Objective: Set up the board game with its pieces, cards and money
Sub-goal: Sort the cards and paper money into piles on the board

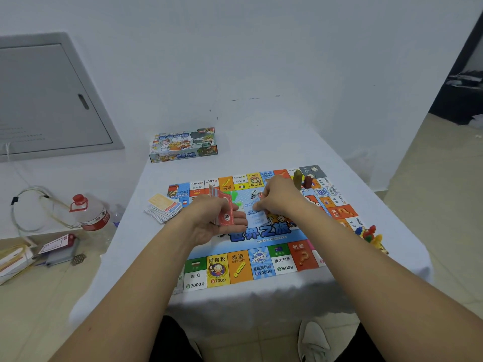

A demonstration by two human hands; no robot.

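Observation:
The colourful game board (261,265) lies flat on the white-clothed table (339,158). My left hand (209,220) grips a stack of red play-money notes (224,207) upright over the board's left half. My right hand (279,197) pinches a pale blue note (258,218) that lies on the board's centre. A white die (254,194) sits just beyond my right fingers. A loose pile of cards (164,207) lies off the board's left edge. Olive and red building pieces (303,180) stand at the far right corner. Coloured pawns (368,233) cluster off the right edge.
The game box (183,145) stands at the table's far side. On the floor to the left are a large water bottle (91,212) with a red cap, cables and papers. A grey metal panel (52,95) is set in the wall. A white shoe (313,340) shows below.

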